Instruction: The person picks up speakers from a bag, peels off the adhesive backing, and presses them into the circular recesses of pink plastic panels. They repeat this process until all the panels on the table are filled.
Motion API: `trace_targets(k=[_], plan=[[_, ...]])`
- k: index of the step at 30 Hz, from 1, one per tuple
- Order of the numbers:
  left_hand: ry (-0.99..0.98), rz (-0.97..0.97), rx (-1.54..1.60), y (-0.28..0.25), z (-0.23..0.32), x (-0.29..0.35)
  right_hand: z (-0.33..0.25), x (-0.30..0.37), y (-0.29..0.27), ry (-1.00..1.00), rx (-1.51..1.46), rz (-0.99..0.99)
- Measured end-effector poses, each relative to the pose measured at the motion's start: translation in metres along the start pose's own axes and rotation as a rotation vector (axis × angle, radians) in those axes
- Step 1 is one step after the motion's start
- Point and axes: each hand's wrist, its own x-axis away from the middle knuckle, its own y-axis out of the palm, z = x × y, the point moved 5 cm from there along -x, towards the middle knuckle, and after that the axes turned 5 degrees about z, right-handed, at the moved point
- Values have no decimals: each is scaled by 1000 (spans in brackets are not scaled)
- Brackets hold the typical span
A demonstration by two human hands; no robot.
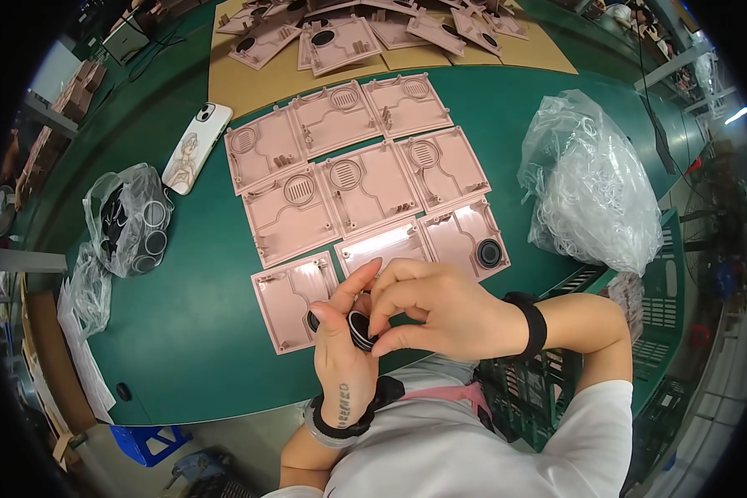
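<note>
Close in front of me, a small round black part with a white ring round its edge (359, 330) is held between both hands. My left hand (342, 336) grips it from the left, thumb and forefinger raised. My right hand (436, 311) pinches its right side with bent fingers. Beneath and beyond the hands lie pink plastic panels (290, 299) in rows, with ribs and round slotted grilles. On the right panel of the nearest row sits a black round piece (489, 253). Another dark round piece (312, 321) shows partly behind my left hand.
A clear bag of white rings (593, 191) stands at the right, beside a green crate (664, 282). On the left are a bag of black round parts (133, 220) and a white phone (197, 149). More pink panels (336, 46) are piled on cardboard (249, 83) at the back.
</note>
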Motion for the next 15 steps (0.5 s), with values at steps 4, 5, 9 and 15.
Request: trace_targets(k=[4,5,9,15], plan=[[-61,-74,26,-6,-5,-3,4,-3,2,67,-57,-45],[-60,-72,28,-6,-4,-3,5,-4,2,76,-65,-48],[-29,-120,131,-4,0,-1,8,-5,1,69,-90,-50],[65,-133,59,-1,4,-2,10,-5,-5,144,-252,55]])
